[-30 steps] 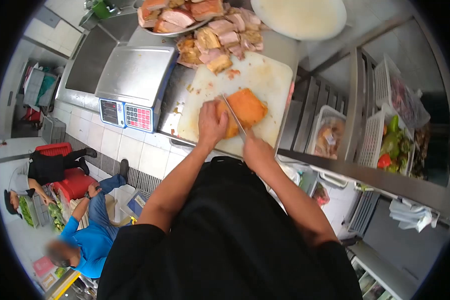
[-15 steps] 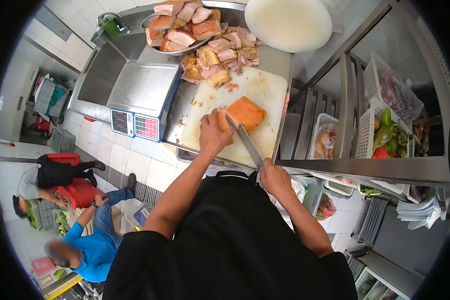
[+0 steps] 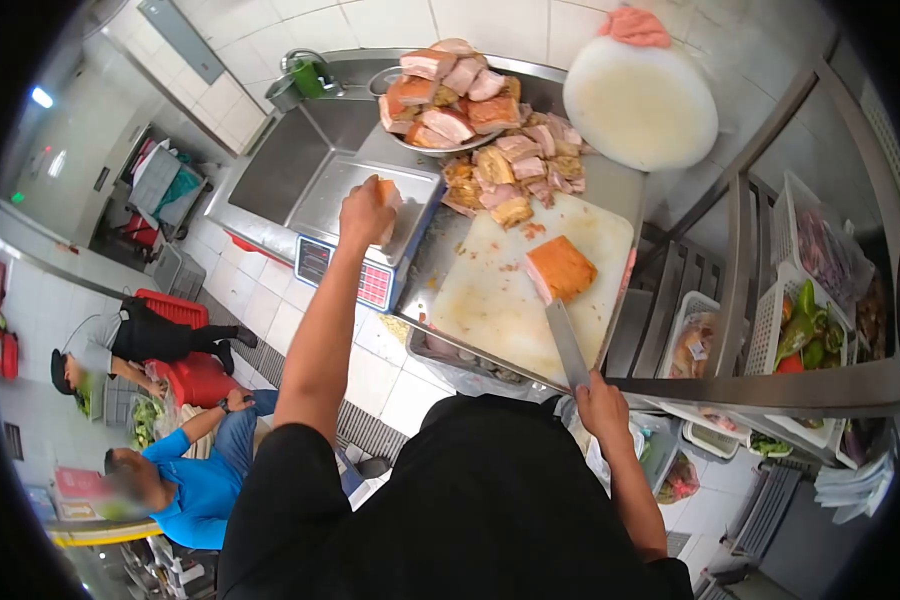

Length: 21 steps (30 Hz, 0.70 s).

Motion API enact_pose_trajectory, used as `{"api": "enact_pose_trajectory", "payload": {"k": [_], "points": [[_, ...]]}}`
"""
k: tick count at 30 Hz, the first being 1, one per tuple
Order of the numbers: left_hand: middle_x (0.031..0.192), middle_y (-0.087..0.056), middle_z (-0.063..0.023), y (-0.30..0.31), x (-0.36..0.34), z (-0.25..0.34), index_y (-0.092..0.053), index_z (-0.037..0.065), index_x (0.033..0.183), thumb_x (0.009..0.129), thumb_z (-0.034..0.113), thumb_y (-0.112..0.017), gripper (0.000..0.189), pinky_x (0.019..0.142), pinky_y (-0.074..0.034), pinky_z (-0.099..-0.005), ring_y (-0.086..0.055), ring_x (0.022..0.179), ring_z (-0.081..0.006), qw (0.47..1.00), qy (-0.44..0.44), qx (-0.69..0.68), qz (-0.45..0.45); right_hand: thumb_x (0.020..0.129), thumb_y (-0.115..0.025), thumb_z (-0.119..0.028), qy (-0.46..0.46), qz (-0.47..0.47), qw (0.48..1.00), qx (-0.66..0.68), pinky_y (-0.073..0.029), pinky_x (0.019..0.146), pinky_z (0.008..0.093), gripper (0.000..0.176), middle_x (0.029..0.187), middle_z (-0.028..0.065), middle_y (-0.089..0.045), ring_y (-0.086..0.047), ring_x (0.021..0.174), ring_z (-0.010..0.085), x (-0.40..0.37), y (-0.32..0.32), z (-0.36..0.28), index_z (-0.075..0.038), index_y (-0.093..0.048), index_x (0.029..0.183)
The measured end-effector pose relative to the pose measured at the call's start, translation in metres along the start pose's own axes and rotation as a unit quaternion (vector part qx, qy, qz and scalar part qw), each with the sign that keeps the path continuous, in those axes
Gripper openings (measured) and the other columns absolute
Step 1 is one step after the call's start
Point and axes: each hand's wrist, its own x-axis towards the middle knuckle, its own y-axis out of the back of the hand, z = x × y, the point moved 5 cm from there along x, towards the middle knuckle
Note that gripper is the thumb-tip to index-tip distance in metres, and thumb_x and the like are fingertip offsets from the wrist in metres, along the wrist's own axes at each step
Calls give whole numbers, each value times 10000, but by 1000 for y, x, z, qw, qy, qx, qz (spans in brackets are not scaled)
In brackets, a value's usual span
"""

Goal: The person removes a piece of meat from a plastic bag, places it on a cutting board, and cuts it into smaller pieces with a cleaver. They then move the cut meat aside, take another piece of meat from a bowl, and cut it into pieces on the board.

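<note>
My left grip [image 3: 366,212] is closed around a small orange-crusted meat piece [image 3: 387,190], holding it just over the flat steel pan of the scale [image 3: 417,215]. My right grip [image 3: 604,405] is clenched on the handle of a knife [image 3: 568,348]. Its broad, flat blade points away from me across the white, scuffed cutting board [image 3: 485,310] on the counter [image 3: 610,190]. The blade tip is just beside the orange slab [image 3: 560,268], a blocky wedge with smooth glazed skin. Beyond the slab, rough-cut chunks [image 3: 510,172] lie heaped at the board's far edge.
</note>
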Motion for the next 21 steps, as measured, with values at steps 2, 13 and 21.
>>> {"api": "enact_pose_trajectory", "payload": {"k": [2, 13, 21], "points": [[1293, -649, -264, -7, 22, -33, -532, 28, 1453, 790, 239, -753, 730, 1021, -516, -442, -640, 1176, -422, 1000, 3, 22, -11, 985, -545, -288, -5, -10, 1000, -2, -518, 790, 604, 319, 873, 298, -698, -678, 872, 497, 1, -4, -3, -16, -587, 1148], [1305, -672, -229, 109, 82, -43, -629, 72, 1378, 857, 451, -744, 655, 1025, -507, -418, -651, 1216, -364, 993, -91, -67, 43, 961, -574, -280, -38, -12, 999, 8, -523, 868, 572, 441, 981, 318, -707, -683, 950, 490, 11, 1, -1, 15, -602, 1289], [1290, -679, -226, 92, 77, -42, -635, 74, 1376, 854, 489, -735, 674, 1013, -507, -412, -660, 1195, -362, 996, -57, -60, -19, 960, -580, -274, -26, 7, 1000, 7, -529, 830, 573, 380, 927, 305, -709, -681, 899, 498, 10, 0, -2, 13, -633, 1204]]}}
